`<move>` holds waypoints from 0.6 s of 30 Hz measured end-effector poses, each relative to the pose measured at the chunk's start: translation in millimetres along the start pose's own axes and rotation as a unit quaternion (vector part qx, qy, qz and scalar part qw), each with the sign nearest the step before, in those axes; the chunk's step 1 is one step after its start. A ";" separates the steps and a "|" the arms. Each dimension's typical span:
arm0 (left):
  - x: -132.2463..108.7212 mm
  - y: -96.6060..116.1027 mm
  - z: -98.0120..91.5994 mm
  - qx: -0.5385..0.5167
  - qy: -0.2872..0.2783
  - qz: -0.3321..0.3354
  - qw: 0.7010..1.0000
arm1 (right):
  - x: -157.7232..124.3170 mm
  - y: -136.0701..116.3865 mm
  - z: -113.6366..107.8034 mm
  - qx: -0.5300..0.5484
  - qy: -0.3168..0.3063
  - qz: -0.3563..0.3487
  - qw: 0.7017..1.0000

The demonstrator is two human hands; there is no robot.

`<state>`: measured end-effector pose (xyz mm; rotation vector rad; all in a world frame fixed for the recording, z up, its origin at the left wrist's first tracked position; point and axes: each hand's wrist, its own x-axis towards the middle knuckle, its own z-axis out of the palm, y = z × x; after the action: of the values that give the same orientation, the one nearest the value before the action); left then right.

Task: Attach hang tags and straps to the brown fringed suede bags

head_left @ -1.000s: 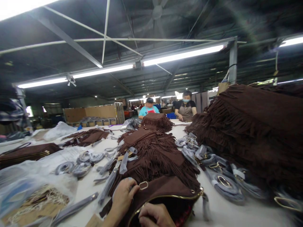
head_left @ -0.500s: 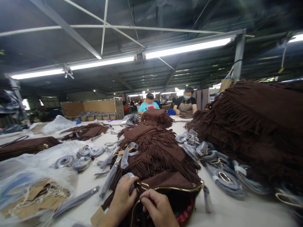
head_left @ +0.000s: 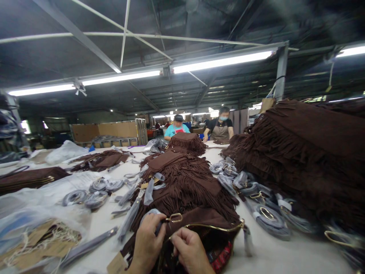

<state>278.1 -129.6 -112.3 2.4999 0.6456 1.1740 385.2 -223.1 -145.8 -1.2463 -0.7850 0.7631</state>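
Note:
A dark brown bag (head_left: 199, 216) lies before me, its gold zipper (head_left: 219, 227) undone and a red patterned lining (head_left: 221, 258) showing inside. At its left end, my left hand (head_left: 149, 238) is closed around a strap wrapped in grey plastic, whose gold clasp (head_left: 174, 217) sticks out to the right past the fingertips. My right hand (head_left: 190, 247) is in a pinch just below the clasp, at the left part of the bag's opening. What its fingertips hold is too small to tell. Beneath my left wrist a tan paper tag (head_left: 117, 262) shows.
Fringed brown bags (head_left: 182, 179) are piled directly ahead, with a taller stack (head_left: 308, 148) on the right. Plastic-wrapped coiled straps (head_left: 270, 220) lie on both sides. Paper tags with strings (head_left: 51, 243) sit in clear plastic at left. Two people (head_left: 176, 129) work across the table.
The gold clasp at my left hand has risen and now points right, more in view. My right hand stays pinched, shifted slightly. The whole view has moved a little.

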 end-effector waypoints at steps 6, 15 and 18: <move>-4.3 0.0 1.4 0.021 -0.004 0.034 0.999 | -0.1 -4.9 0.2 0.009 0.003 0.003 1.000; -5.7 7.4 0.5 0.034 0.041 0.034 0.998 | 1.8 -2.0 0.3 0.021 0.010 -0.004 1.000; -7.1 6.5 1.6 0.044 0.034 0.033 0.998 | 1.8 -1.9 0.1 0.024 0.007 -0.002 1.000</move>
<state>277.1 -139.0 -114.9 2.5822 0.6508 1.2851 386.2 -221.9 -143.8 -1.2053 -0.7529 0.7654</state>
